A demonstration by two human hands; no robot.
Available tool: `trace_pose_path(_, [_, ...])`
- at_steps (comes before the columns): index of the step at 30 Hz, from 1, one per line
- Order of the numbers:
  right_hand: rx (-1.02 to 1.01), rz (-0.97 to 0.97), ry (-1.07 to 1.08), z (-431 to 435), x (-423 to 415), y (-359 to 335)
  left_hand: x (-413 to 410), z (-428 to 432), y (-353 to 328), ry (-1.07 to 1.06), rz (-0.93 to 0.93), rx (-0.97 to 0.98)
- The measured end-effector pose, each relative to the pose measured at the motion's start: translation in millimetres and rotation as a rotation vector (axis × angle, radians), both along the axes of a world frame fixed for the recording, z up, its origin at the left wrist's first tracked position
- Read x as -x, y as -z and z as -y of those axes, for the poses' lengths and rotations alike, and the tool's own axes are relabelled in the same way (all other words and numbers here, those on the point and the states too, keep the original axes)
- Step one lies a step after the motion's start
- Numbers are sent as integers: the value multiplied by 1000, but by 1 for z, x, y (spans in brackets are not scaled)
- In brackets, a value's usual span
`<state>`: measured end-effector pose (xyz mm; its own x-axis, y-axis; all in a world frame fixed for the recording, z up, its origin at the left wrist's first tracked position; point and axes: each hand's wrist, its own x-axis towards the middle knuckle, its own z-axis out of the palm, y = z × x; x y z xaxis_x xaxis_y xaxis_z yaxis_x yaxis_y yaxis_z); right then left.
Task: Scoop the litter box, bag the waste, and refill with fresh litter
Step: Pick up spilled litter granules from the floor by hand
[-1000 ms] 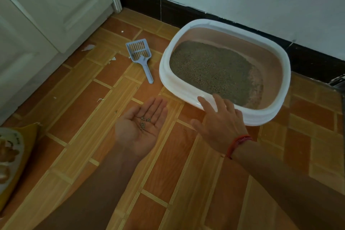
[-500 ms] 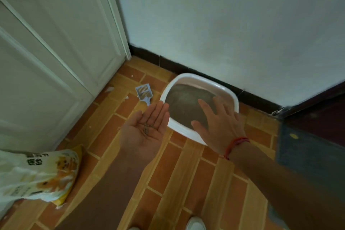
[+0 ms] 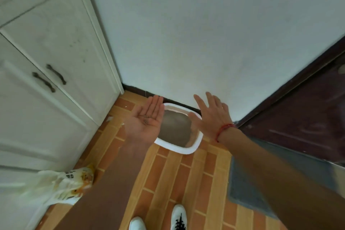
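Observation:
The white litter box (image 3: 183, 149) stands on the tiled floor against the wall, far below, filled with grey litter (image 3: 174, 129). My left hand (image 3: 144, 121) is held palm up over the box's left rim, fingers together, with a few litter grains (image 3: 146, 120) lying in the palm. My right hand (image 3: 211, 116), a red string on its wrist, hovers palm down over the box's right side with fingers spread and nothing in it. The scoop is hidden behind my left hand.
A yellow-and-white litter bag (image 3: 67, 183) lies at the lower left beside the white cabinet (image 3: 46, 84). A grey mat (image 3: 261, 188) covers the floor at right, by a dark door (image 3: 302, 117). My white shoes (image 3: 179, 217) stand at the bottom edge.
The view has risen far above the floor, so the litter box looks much smaller. Both hands stay in the same pose, left palm still holding grains. The scoop has gone out of sight.

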<state>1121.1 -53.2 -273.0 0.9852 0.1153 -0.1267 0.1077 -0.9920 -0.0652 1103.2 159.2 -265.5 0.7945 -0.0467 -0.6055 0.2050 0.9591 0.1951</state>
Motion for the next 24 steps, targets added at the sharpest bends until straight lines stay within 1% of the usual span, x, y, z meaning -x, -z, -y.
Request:
trace_pose_path(5, [11,20,48,19,16,-64,4,14,-68,36,59,13])
trace_pose_path(10, [7,60,97,38,26,-108,5,34,-113,46,106,5])
trace_pose_path(15, [11,86,133,59,34,-132,7,53,-132,92,125,2])
trace_pose_path(19, [36,100,165,79,42,-136,7,69,-136,112,145,-3])
trace_pose_path(24, [52,121,249,99,59,-142,8,91,-145,205,148,-19])
